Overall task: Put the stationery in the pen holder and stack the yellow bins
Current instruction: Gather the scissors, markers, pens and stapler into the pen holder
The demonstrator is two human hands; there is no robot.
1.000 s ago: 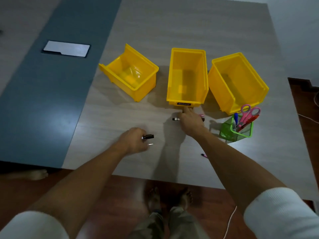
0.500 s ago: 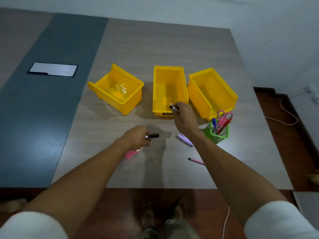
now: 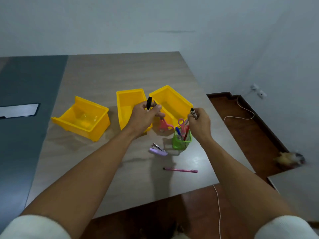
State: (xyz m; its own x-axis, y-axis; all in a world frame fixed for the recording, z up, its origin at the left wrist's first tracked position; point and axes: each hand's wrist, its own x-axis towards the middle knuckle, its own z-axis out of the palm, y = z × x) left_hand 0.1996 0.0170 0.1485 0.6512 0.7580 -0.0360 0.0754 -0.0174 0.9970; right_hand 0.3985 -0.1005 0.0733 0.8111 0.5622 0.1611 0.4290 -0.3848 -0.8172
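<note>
Three yellow bins stand in a row on the table: a left bin (image 3: 81, 116), a middle bin (image 3: 126, 104) and a right bin (image 3: 170, 100). My left hand (image 3: 144, 116) is raised in front of the middle bin, shut on a black marker (image 3: 149, 102) and pink scissors (image 3: 164, 125) that hang below it. My right hand (image 3: 199, 124) holds a dark pen (image 3: 193, 112) just above the green mesh pen holder (image 3: 181, 141), which contains pink scissors and pens. A purple stapler (image 3: 158, 150) and a pink pen (image 3: 180, 170) lie on the table near the holder.
The wooden table (image 3: 120, 75) ends just right of the holder. A dark blue strip with a flat grey device (image 3: 18, 110) lies at the left. A white cable (image 3: 218, 204) runs over the red-brown floor below the front edge.
Both hands have lifted off the table toward the pen holder. My left hand now holds the pink scissors along with the black marker. The camera view has tilted up.
</note>
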